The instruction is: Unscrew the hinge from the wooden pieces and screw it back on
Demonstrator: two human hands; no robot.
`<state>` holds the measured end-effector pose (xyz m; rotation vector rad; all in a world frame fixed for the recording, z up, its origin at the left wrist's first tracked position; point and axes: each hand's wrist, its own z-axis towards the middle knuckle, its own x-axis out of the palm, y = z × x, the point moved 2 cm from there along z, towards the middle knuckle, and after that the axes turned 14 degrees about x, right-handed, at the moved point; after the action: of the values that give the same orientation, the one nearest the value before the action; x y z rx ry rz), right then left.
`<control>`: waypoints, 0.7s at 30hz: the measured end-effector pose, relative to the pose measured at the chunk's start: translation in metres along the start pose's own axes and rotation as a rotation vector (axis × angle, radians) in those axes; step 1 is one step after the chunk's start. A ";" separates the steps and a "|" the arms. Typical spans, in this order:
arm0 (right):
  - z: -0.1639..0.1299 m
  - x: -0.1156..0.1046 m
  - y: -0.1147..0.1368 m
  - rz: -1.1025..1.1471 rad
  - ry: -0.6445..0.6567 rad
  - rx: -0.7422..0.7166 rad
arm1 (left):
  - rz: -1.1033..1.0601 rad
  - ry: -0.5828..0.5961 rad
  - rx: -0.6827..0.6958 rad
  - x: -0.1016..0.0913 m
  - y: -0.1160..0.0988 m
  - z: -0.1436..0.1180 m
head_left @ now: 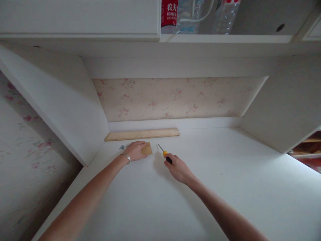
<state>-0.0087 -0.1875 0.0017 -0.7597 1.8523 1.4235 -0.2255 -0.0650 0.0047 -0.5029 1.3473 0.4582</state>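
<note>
My left hand (136,150) lies flat on a small light wooden block (147,149) on the white desk top (213,187); a bracelet sits on that wrist. My right hand (178,168) grips a screwdriver (164,153) with a yellow and black handle, its metal tip pointing up-left toward the block. A long wooden strip (141,134) lies along the back of the desk, just beyond the block. A small metal piece (121,147) rests left of my left hand.
White side panels (62,110) close the desk in on left and right, with floral wallpaper (170,98) behind. An upper shelf (225,38) holds plastic bottles (187,16). Wooden shelves (307,150) show at the far right.
</note>
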 end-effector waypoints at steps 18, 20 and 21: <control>0.011 0.042 0.061 -0.221 -0.101 -0.216 | -0.334 -0.406 -0.078 0.015 -0.048 -0.038; -0.008 0.038 0.049 -0.081 -0.087 -0.289 | -0.490 -0.454 -0.081 0.015 -0.084 -0.049; -0.019 0.036 0.043 0.025 -0.071 -0.323 | -0.568 -0.467 -0.086 0.015 -0.101 -0.053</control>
<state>-0.0672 -0.1974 0.0010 -0.8307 1.6020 1.7682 -0.2068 -0.1775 -0.0103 -0.7658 0.6944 0.1457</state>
